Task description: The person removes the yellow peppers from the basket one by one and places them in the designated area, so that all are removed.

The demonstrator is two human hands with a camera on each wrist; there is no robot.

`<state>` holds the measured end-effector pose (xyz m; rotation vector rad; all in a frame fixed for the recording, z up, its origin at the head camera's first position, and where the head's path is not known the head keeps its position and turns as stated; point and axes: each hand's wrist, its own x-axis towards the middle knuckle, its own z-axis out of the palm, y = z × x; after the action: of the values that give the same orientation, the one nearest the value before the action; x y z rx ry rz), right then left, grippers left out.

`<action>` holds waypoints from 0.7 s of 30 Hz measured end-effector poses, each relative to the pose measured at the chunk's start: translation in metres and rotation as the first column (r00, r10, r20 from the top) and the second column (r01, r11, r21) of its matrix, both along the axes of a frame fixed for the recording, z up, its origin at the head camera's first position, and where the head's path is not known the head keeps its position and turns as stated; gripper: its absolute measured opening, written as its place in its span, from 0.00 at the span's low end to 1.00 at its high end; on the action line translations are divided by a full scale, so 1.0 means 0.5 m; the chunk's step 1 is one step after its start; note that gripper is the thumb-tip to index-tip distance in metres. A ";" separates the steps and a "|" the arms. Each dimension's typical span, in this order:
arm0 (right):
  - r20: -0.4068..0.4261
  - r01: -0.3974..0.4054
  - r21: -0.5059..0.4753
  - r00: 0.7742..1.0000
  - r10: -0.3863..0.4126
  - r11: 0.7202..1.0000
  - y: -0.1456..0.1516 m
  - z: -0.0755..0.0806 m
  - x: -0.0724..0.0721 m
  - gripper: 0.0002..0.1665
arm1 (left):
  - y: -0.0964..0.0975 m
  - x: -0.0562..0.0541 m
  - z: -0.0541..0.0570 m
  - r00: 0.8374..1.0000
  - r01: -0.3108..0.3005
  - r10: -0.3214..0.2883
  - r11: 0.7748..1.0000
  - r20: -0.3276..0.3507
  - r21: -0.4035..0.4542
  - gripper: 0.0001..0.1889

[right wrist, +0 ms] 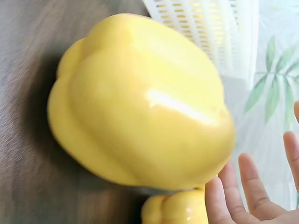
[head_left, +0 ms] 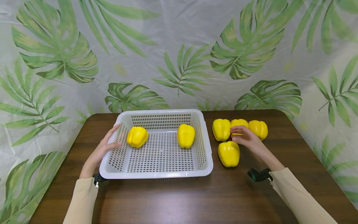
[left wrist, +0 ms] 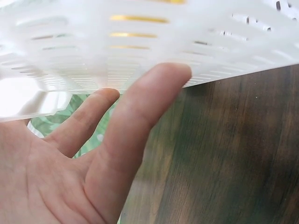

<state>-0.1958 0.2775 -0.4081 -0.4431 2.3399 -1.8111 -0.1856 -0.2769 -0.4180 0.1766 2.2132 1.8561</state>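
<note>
A white perforated plastic basket point(head_left: 156, 175) stands on the table, with one yellow bell pepper point(head_left: 137, 137) at its left and another yellow bell pepper point(head_left: 185, 136) at its right. My left hand point(head_left: 102, 150) touches the basket's left side with fairly straight fingers; in the left wrist view its thumb point(left wrist: 135, 112) lies against the slotted wall. Right of the basket, my right hand point(head_left: 247, 138) is among several yellow bell peppers, fingers extended and holding nothing. Closest to it are the back middle pepper point(head_left: 239, 122), partly hidden by the fingers, and the front pepper point(head_left: 229, 154), large in the right wrist view.
Two more yellow peppers stand in the back row, a left one point(head_left: 221, 130) near the basket and a right one point(head_left: 258, 129). The brown wooden table point(head_left: 179, 202) extends toward me. A leaf-patterned cloth point(head_left: 184, 62) hangs behind its far edge.
</note>
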 end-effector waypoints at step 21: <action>0.008 -0.057 -0.021 0.998 0.057 0.998 -0.098 0.060 -0.031 0.26 | 0.001 -0.001 -0.001 1.000 0.006 -0.006 1.000 -0.008 0.030 0.39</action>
<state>-0.2113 0.2283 -0.3778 -0.4983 2.2802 -1.8101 -0.1859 -0.2766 -0.4187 0.1969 2.1886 1.8896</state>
